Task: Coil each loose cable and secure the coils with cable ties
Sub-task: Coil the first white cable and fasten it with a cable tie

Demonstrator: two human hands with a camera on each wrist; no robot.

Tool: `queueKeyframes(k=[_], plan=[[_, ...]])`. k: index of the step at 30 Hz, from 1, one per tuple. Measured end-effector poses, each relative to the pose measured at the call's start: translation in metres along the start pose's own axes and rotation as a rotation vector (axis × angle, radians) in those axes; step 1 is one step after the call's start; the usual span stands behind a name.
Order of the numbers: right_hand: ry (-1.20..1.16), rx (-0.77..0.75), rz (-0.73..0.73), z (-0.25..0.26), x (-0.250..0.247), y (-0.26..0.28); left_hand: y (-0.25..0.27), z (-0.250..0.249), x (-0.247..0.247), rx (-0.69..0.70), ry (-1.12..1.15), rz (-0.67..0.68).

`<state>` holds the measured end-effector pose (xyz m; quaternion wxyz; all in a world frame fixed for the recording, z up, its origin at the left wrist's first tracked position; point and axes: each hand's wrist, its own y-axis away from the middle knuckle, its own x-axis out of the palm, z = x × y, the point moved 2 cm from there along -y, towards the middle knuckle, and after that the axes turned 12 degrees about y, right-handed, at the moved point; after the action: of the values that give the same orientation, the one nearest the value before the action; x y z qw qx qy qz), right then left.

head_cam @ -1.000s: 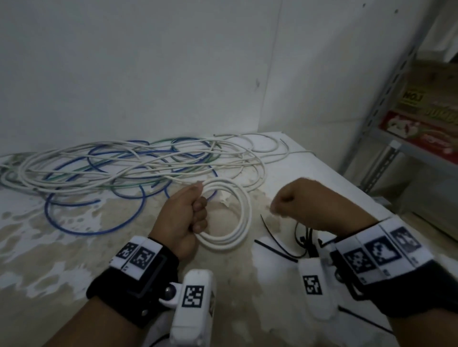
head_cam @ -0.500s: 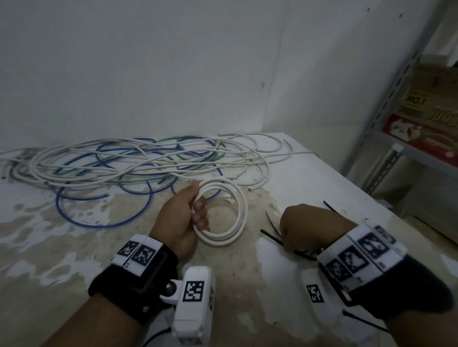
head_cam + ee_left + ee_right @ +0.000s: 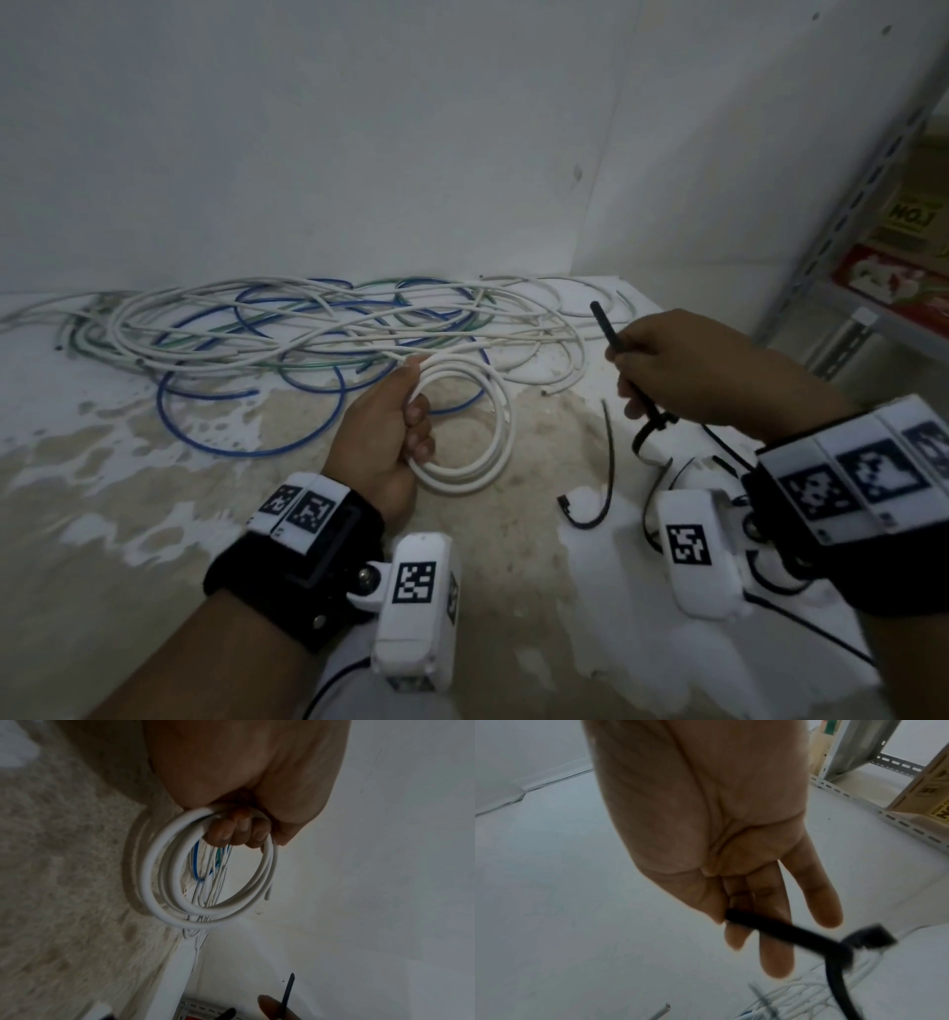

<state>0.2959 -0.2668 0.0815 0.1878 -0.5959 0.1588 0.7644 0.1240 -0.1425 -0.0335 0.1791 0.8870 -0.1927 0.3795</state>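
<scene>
While my left hand [image 3: 382,442] curls its fingers [image 3: 232,833] round one side of the white coil [image 3: 475,465], the loops hang out to the right of my palm, their lower edge just over the stained counter [image 3: 128,539]. In the left wrist view the coil [image 3: 164,882] shows as several rounds of white cable gathered under my fist, with one cut end sticking out at the far side.

My right hand [image 3: 703,367] is raised to the right of the coil and well apart from it, pinching a black cable tie [image 3: 613,342] between thumb and fingers. The tie's thin tail points up and away past my knuckles; its lower part drops below the hand and bends into a small loop near the head. The right wrist view shows the strap [image 3: 790,935] leaving my thumb and crossing two fingers, while the remaining fingers lie nearly straight.

Another black tie [image 3: 606,478] lies curved on the counter between my two hands, touching neither. More black strands lie under my right wrist, partly hidden.

Behind the coil, against the wall [image 3: 359,154], the loose cables [image 3: 287,334] sprawl in a tangle of white, blue and green loops. A metal shelf [image 3: 847,216] with boxes stands at the right.
</scene>
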Motion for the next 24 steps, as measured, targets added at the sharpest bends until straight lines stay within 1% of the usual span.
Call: queueKeyframes(k=[2, 4, 6, 11, 15, 18, 20, 21, 24], plan=[[0.002, 0.006, -0.021, 0.000, -0.003, -0.002, -0.002, 0.000, -0.001, -0.004, -0.004, 0.004], [0.041, -0.010, -0.092, 0.000, -0.005, -0.004, -0.003, 0.001, -0.002, -0.007, -0.004, 0.006], [0.026, -0.011, -0.138, 0.000, -0.006, -0.007, -0.003, 0.001, -0.002, -0.006, -0.003, 0.010], [0.155, 0.004, -0.026, -0.003, -0.007, -0.009, -0.002, 0.002, -0.002, -0.005, -0.007, 0.017], [0.248, -0.006, -0.066, -0.001, -0.014, -0.005, 0.000, 0.003, 0.000, -0.016, -0.026, 0.023], [0.323, 0.016, -0.017, -0.002, -0.016, -0.006, 0.001, 0.005, 0.000, -0.013, -0.047, 0.029], [0.316, 0.013, 0.029, -0.004, -0.016, -0.007, 0.001, 0.006, 0.000, -0.008, -0.062, 0.022], [0.296, 0.001, 0.029, -0.004, -0.016, -0.007, 0.001, 0.006, 0.000, -0.007, -0.065, 0.018], [0.215, -0.033, -0.018, -0.008, -0.018, -0.008, 0.001, 0.006, -0.001, -0.005, -0.062, 0.007]])
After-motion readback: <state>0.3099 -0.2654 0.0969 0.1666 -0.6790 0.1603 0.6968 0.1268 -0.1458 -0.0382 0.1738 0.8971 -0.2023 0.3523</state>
